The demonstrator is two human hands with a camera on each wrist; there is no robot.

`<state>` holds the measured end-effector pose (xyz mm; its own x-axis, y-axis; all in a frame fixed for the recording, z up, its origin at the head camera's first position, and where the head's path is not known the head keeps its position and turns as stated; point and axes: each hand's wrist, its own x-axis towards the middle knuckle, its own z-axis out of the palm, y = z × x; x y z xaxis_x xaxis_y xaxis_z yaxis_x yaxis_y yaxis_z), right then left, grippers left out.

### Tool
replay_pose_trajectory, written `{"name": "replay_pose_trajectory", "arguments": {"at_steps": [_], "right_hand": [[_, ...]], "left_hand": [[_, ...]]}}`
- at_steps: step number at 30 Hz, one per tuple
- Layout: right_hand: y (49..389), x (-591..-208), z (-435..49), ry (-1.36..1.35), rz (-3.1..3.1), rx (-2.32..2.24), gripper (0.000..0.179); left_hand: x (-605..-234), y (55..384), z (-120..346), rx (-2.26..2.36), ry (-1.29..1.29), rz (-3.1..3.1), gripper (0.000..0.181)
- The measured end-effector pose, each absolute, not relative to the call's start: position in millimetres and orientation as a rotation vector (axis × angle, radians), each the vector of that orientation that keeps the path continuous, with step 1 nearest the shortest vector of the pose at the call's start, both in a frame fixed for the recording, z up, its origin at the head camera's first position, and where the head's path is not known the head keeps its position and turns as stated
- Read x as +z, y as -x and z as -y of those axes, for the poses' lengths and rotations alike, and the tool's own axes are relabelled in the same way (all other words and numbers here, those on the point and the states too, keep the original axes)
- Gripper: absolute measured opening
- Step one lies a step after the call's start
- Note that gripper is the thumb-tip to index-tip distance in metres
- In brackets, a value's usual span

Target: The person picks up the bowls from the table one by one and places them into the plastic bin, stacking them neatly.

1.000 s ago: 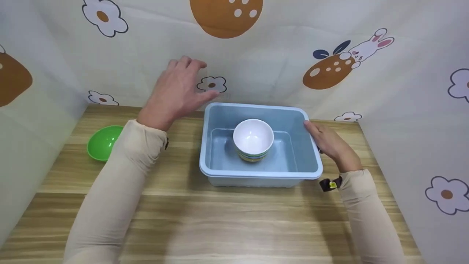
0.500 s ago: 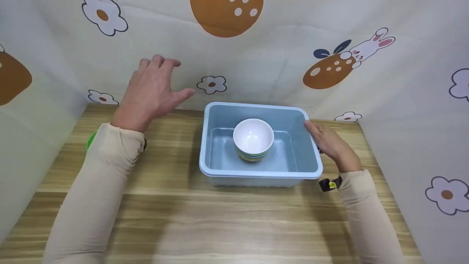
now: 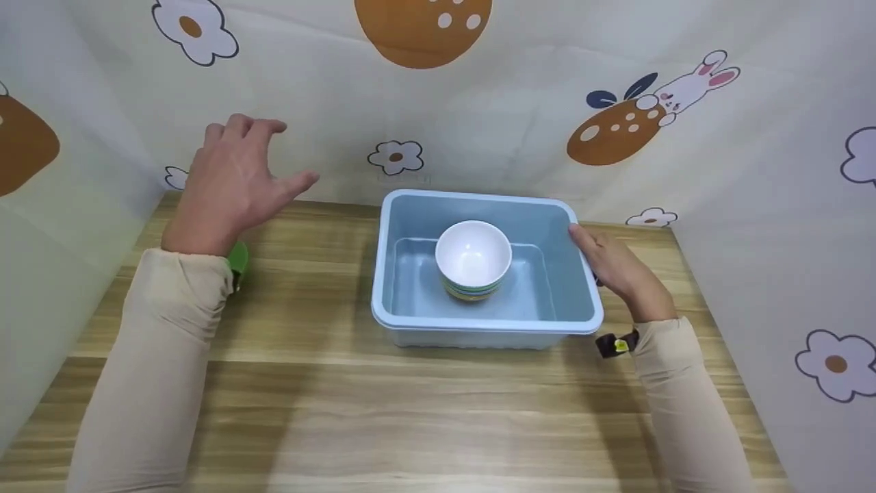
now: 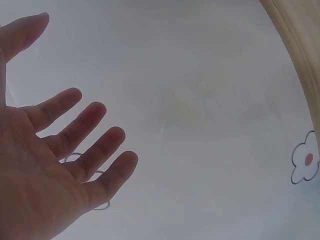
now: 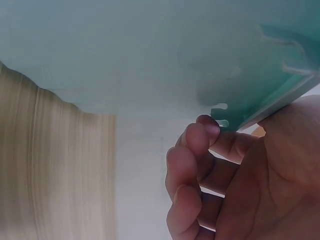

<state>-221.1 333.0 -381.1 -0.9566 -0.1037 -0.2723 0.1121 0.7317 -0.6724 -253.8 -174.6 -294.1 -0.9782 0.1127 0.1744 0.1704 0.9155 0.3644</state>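
A light blue plastic tub [image 3: 489, 326] stands on the wooden table. Inside it sits a stack of small bowls with a white bowl [image 3: 472, 250] on top and coloured rims showing below. My right hand [image 3: 616, 270] grips the tub's right rim, thumb over the edge; in the right wrist view its fingers [image 5: 182, 167] curl under the rim. Raised at the left, my left hand [image 3: 229, 181] holds nothing, its fingers [image 4: 102, 150] spread and loosely bent. A green bowl [image 3: 238, 257] lies on the table, mostly hidden behind the left wrist and sleeve.
The wooden table [image 3: 424, 418] is enclosed by pale patterned cloth [image 3: 479, 116] at the back and on both sides. The tub stands close to the back cloth. A dark wrist strap [image 3: 616, 344] shows on the right arm.
My left hand has moved left, away from the tub, and its arm now covers most of the green bowl. The right hand and the tub have stayed in place.
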Motion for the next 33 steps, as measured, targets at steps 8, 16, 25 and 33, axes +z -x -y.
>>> {"name": "replay_pose_trajectory", "arguments": {"at_steps": [8, 16, 25, 33], "right_hand": [[220, -382, -332, 0.022, -2.648, -1.061, 0.083], [219, -381, -334, 0.036, -2.654, -1.065, 0.082], [220, -384, -335, 0.065, -2.629, -1.149, 0.075], [220, -384, -334, 0.083, -2.642, -1.136, 0.075]], "left_hand": [[-319, 255, 198, -0.636, 0.128, 2.959, 0.087], [-344, 254, 215, -0.636, 0.074, 2.979, 0.092], [-374, 249, 228, -0.621, -0.025, 2.948, 0.091], [-396, 244, 240, -0.665, -0.097, 3.019, 0.099]]}}
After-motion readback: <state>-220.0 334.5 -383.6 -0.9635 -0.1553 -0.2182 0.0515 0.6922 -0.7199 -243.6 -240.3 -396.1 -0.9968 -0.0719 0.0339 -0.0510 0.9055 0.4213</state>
